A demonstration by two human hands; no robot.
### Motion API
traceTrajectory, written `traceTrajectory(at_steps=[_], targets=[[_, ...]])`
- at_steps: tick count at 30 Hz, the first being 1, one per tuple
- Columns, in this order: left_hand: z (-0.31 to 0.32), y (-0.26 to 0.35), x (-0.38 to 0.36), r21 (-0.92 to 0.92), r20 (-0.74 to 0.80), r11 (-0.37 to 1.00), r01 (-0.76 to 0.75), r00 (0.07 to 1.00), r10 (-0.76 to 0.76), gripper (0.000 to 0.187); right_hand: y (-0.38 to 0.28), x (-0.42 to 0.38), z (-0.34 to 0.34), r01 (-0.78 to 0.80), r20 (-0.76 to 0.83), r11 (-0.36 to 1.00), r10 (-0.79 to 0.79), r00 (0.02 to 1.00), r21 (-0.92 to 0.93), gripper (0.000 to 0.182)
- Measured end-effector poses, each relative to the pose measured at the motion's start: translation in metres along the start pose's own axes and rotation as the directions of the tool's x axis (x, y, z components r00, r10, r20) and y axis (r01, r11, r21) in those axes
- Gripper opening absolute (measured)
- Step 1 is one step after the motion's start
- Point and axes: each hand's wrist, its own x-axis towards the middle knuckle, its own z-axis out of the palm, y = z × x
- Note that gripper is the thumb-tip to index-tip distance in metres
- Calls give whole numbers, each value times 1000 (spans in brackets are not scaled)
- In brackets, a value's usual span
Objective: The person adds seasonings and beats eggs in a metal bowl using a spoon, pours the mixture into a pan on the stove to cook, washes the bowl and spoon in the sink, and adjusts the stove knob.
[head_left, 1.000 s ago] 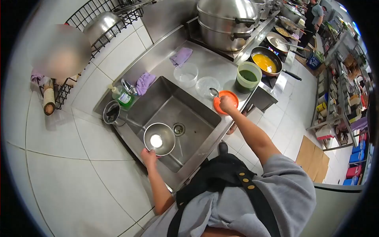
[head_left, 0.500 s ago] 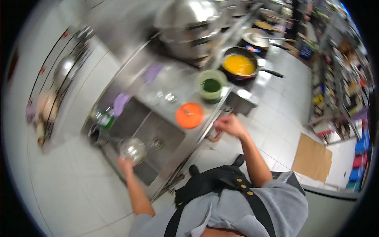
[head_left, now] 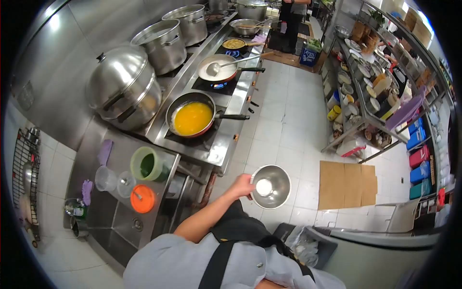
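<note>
My left hand (head_left: 241, 187) is closed on the rim of a round stainless steel mixing bowl (head_left: 279, 195). The bowl is held out over the tiled floor in front of my body, its shiny inside facing up, with a bright patch in it. My right hand is out of view. To the left of the bowl is a steel sink (head_left: 118, 224). On the counter beside it lie an orange lid (head_left: 142, 199), a green tub (head_left: 146, 164) with dark green contents and a clear plastic container (head_left: 105, 178).
A pan with yellow liquid (head_left: 192, 119) and a pan of white liquid with a ladle (head_left: 213, 70) sit on the stove, handles over the aisle. Large steel pots (head_left: 160, 45) stand behind. Cardboard (head_left: 347, 185) lies on the floor by shelving (head_left: 365, 120). A person (head_left: 292, 24) stands far back.
My left hand has carried the bowl from over the sink rightward to above the floor. My right hand, seen near the counter edge before, has left the view. The view has turned toward the aisle.
</note>
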Motion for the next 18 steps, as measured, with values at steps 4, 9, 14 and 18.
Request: traceTrajectory(at_steps=[4,9,14,18], targets=[[47,47,116,281,-17,960,12,1000,-8,19,-28,-8,-77,157,19,952,-158,987,-262,44],[66,95,261,292,87,946,-141,989,121,21,-220,-57,-259,574,-466,706,-377,801,415,53],[78,160,410,-19,323,999,46,946,-38,17,-394,-44,-416,621,-602,690,-330,727,372,52],[62,220,473,-152,490,979,132,871,-41,22,-445,17,-535,724,-818,684,-367,443,85,59]])
